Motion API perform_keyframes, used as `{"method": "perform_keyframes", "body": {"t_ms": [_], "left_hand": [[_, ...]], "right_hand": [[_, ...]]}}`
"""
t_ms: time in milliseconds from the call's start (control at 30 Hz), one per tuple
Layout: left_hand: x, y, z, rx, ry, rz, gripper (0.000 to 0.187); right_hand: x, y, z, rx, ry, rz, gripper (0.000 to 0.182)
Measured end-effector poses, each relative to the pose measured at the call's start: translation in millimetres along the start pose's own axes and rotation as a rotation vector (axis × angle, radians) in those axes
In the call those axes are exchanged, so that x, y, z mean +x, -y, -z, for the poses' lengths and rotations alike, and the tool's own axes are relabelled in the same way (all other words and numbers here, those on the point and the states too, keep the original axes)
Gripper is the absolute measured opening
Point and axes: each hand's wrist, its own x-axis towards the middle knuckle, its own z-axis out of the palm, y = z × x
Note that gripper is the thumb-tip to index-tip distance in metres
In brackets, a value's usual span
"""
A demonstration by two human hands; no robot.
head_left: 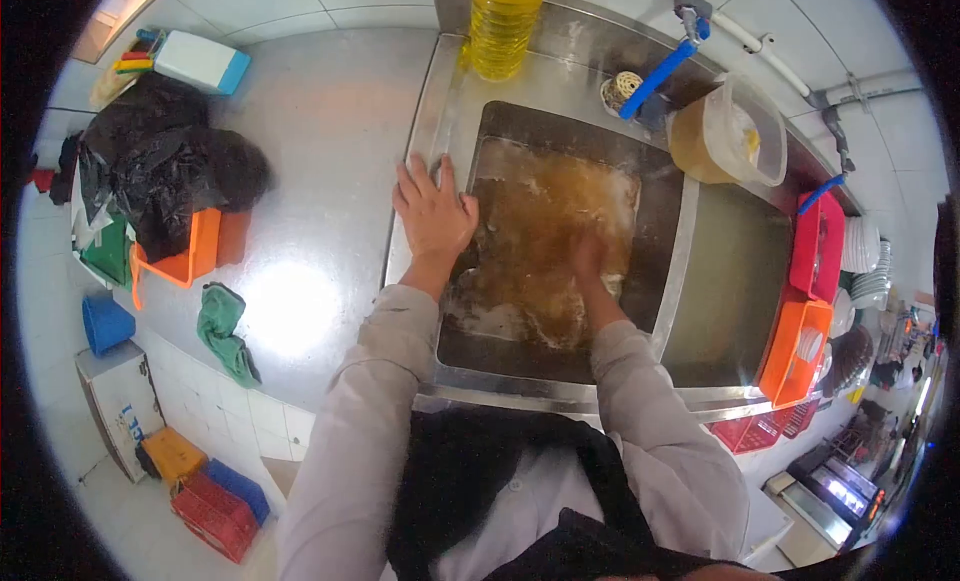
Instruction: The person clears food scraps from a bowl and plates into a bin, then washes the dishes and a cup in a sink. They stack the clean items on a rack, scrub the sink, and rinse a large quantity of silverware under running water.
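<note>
My left hand [434,209] lies spread on the metal rim [455,111] at the left of the sink, its fingers apart and nothing in it. Inside the left basin [660,221], my right hand [590,251] is blurred by motion over or in brown, murky water [540,211] with whitish foam. Its fingers cannot be made out, nor whether they hold anything. Beyond the basin's back left corner stands a bottle of yellow liquid [507,26].
Right of the basin is a second basin [730,291] of cloudy water, with a plastic tub [710,136] behind it. Red [820,246] and orange baskets [797,351] line its right edge. A blue-handled tap [660,79] overhangs the back. Left lie a green cloth [226,331] and black bags [160,161].
</note>
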Motion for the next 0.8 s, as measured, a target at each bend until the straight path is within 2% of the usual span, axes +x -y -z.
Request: {"method": "perform_keyframes", "body": {"t_ms": [67,100,167,200,267,300,367,467,567,700,767,800], "left_hand": [[0,-1,0,-0.016,0.008,0.004,0.058],[0,-1,-1,-0.008,-0.005,0.001,0.058],[0,-1,-1,0.004,-0.017,0.004,0.057],[0,-1,0,-0.003,-0.018,-0.001,0.057],[0,0,-1,-0.011,-0.015,-0.007,0.056],[-1,0,-3,-0.009,-0.024,-0.008,0.056],[-1,-1,-4,-0.009,-0.036,-0.005,0.056],[0,-1,-1,-0.018,-0.029,-0.006,0.056],[0,-2,1,-0.023,-0.013,-0.004,0.057],[1,-2,1,0.004,-0.014,0.008,0.06],[0,-3,1,0.002,-0.012,0.008,0.06],[0,-3,0,-0.007,-0.021,0.006,0.06]], "right_hand": [[3,-16,-5,-0.246,-0.261,-0.158,0.055],[4,-13,-3,-0.247,-0.258,-0.154,0.055],[8,-6,0,0.184,0.118,-0.424,0.062],[4,2,-1,0.183,0.122,-0.421,0.062],[-16,29,-6,-0.047,-0.043,-0.092,0.066],[-23,53,9,-0.049,-0.041,-0.093,0.066],[-37,112,58,-0.071,0.259,-0.068,0.068],[-46,93,-25,-0.082,0.18,0.032,0.067],[-71,138,20,0.067,0.267,0.081,0.066],[-89,143,0,0.165,0.189,0.058,0.066],[-97,150,18,0.264,0.342,0.079,0.065],[-103,152,17,0.26,0.34,0.078,0.065]]}}
